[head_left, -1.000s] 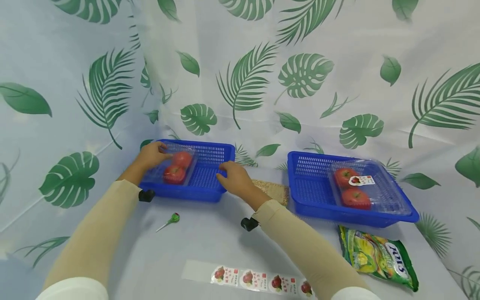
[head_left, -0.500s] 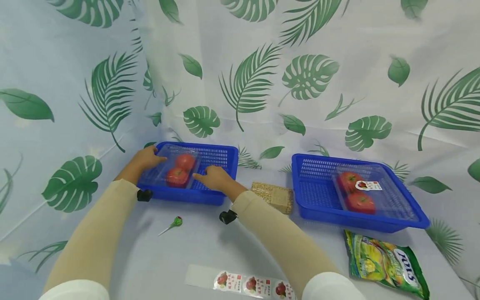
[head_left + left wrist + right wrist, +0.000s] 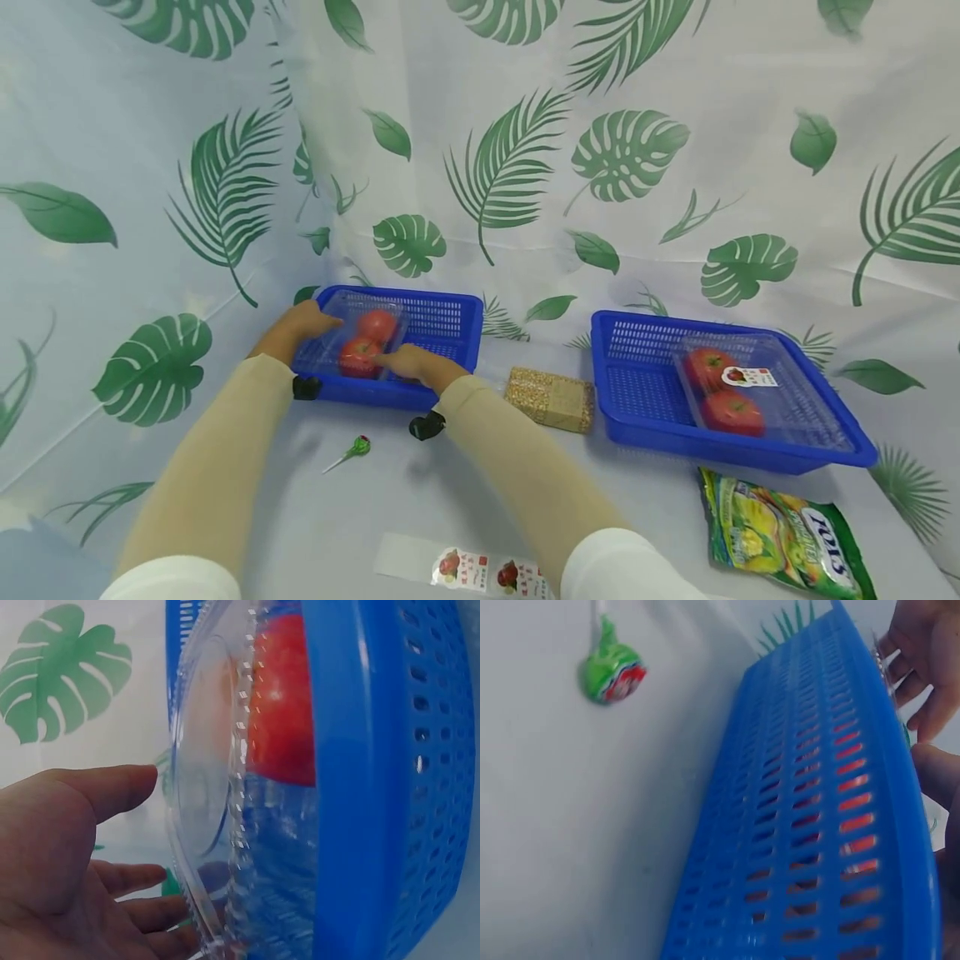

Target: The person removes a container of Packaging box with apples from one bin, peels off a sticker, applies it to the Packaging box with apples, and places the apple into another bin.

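In the head view, a clear plastic box (image 3: 318,354) with two red apples (image 3: 360,360) lies in the left blue basket (image 3: 375,393). My left hand (image 3: 306,321) is at the box's left side. In the left wrist view its fingers (image 3: 157,911) reach out straight, the tips right at the edge of the box's lid (image 3: 199,750). My right hand (image 3: 423,367) reaches over the basket's front rim at the box's right side, its thumb over the front apple. The right wrist view shows that thumb (image 3: 937,776) beyond the basket wall (image 3: 802,787); the fingers are mostly hidden.
A second blue basket (image 3: 622,417) at the right holds a clear box of red apples with a label (image 3: 750,377) on its lid. Between the baskets lies a pack of grain (image 3: 550,400). A lollipop (image 3: 360,447), a label strip (image 3: 457,568) and a candy bag (image 3: 783,533) lie nearer.
My right hand has moved left, from the basket's right edge over its inside to the box. My left hand has shifted slightly at the box's left side. The camera view has shifted a little.
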`<state>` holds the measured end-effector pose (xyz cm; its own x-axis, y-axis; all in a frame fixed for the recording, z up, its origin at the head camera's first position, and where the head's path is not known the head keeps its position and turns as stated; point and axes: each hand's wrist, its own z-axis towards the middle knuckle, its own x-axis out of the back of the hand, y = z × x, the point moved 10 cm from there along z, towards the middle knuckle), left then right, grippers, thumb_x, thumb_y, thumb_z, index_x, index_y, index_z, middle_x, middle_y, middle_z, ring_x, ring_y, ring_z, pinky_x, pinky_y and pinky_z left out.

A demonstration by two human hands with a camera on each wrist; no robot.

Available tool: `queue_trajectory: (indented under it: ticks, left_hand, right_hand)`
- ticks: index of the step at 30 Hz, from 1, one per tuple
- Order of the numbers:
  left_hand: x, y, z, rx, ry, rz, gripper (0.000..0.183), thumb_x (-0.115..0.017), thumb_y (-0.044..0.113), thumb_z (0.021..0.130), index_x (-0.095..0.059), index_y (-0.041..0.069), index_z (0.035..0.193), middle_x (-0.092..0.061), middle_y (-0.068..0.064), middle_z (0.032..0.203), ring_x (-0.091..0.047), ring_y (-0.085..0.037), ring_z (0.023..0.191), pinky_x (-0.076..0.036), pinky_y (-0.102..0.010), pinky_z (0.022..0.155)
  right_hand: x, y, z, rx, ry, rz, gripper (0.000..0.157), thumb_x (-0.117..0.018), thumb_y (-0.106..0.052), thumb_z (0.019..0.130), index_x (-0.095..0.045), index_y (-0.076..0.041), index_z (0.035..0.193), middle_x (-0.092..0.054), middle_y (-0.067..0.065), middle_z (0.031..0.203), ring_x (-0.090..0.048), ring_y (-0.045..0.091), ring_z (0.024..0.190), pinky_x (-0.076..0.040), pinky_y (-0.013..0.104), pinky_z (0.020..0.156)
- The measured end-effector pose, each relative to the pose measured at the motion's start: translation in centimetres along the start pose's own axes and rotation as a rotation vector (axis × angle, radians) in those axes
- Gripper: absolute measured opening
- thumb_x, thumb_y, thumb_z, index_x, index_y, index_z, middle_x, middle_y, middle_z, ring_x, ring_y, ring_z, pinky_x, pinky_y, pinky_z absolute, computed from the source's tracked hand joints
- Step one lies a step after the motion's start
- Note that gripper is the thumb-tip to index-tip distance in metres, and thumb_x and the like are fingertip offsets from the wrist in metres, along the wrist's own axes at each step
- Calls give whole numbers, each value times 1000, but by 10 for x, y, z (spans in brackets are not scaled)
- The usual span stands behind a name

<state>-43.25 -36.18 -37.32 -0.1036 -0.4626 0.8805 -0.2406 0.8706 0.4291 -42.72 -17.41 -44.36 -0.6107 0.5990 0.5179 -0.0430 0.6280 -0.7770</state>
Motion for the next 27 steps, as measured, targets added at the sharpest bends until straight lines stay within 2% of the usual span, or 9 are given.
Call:
queue_trajectory:
  ticks: [9, 13, 16, 18, 21, 22, 24, 25, 27]
  left_hand:
    - [8, -3, -2, 35, 101, -129, 71, -47, 36, 97, -34, -20, 138, -35, -38, 141, -33, -51, 131, -29, -54, 109]
    - [4, -11, 1, 59, 100, -208, 65, -44, 36, 99, -39, -19, 136, -41, -37, 137, -41, -49, 125, -37, -53, 103]
    - [-6, -16, 5, 81, 41, -312, 59, -46, 38, 100, -48, -14, 127, -59, -23, 93, -59, -33, 81, -51, -41, 72]
    - [-11, -17, 9, 97, 5, -388, 52, -46, 40, 100, -53, -9, 117, -49, -6, 64, -47, -17, 53, -43, -31, 51]
    - [-12, -16, 12, 111, -3, -447, 46, -46, 42, 101, -56, -4, 104, -32, 6, 48, -30, -8, 39, -32, -26, 41]
    - [-10, -14, 12, 105, 9, -440, 47, -46, 42, 101, -56, -4, 105, -32, 5, 49, -30, -9, 40, -34, -27, 42]
    - [-4, -7, 10, 89, 38, -433, 53, -47, 40, 100, -53, -9, 120, -57, -9, 66, -55, -20, 56, -49, -34, 58]
    - [0, -3, 9, 77, 58, -428, 59, -48, 40, 100, -47, -11, 129, -63, -19, 86, -62, -28, 75, -52, -39, 71]
    - [7, 6, 5, 57, 76, -408, 70, -48, 40, 99, -32, -12, 143, -51, -29, 128, -53, -41, 114, -45, -50, 95]
  right_hand:
    - [-5, 5, -1, -10, -45, 67, 48, -61, -49, 93, -67, -5, 109, -63, 6, 106, -54, 28, 110, -40, 44, 102]
    - [-2, 6, -3, 37, -65, 152, 47, -63, -44, 92, -65, -2, 114, -64, 8, 105, -57, 28, 106, -42, 44, 100]
    - [1, 8, -4, 48, -81, 256, 51, -63, -43, 92, -59, -2, 123, -64, 11, 106, -58, 29, 104, -44, 44, 98]
    - [2, 8, -5, 45, -83, 315, 55, -62, -43, 92, -55, -3, 129, -63, 12, 107, -57, 30, 103, -44, 43, 97]
    - [5, 6, -6, 51, -79, 410, 62, -61, -46, 92, -48, -4, 136, -59, 11, 114, -57, 30, 104, -46, 43, 96]
    - [5, 3, -7, 59, -80, 445, 64, -60, -46, 93, -45, -4, 138, -57, 11, 118, -57, 31, 106, -47, 43, 96]
    - [6, -2, -10, 76, -86, 526, 65, -58, -45, 94, -40, -5, 142, -54, 13, 125, -57, 33, 110, -47, 45, 96]
    - [8, -5, -12, 82, -85, 565, 66, -57, -44, 94, -38, -4, 143, -53, 14, 127, -57, 36, 110, -47, 46, 96]
    - [10, -9, -17, 84, -85, 632, 67, -55, -42, 94, -35, -4, 145, -49, 20, 132, -58, 41, 110, -48, 49, 94]
